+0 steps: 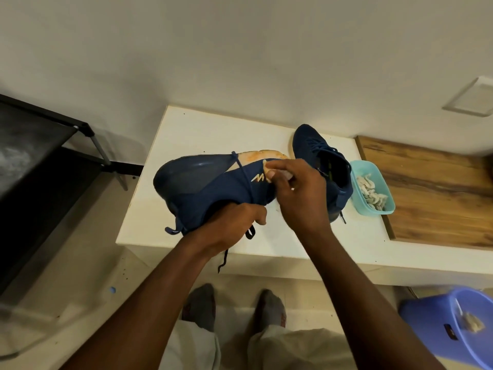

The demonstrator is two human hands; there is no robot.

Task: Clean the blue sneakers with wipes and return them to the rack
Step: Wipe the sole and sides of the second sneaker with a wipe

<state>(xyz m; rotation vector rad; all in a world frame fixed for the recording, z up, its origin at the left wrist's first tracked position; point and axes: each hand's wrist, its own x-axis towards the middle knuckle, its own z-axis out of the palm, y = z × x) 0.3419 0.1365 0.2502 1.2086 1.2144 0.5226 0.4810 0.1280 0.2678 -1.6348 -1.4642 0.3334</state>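
A blue sneaker (202, 180) is held on its side above the white table (186, 134), its pale orange-stained sole turned away from me. My left hand (234, 222) grips it at the collar opening. My right hand (298, 190) pinches a white wipe (269, 172) against the sneaker's side near the white logo. The second blue sneaker (320, 161) stands on the table just behind my right hand, which hides part of it.
A light-blue tub (384, 206) of used wipes sits right of the second sneaker, on a wooden board (440, 188). The black shoe rack (40, 145) stands at the left. A blue bin (440, 327) holding crumpled wipes is on the floor at lower right.
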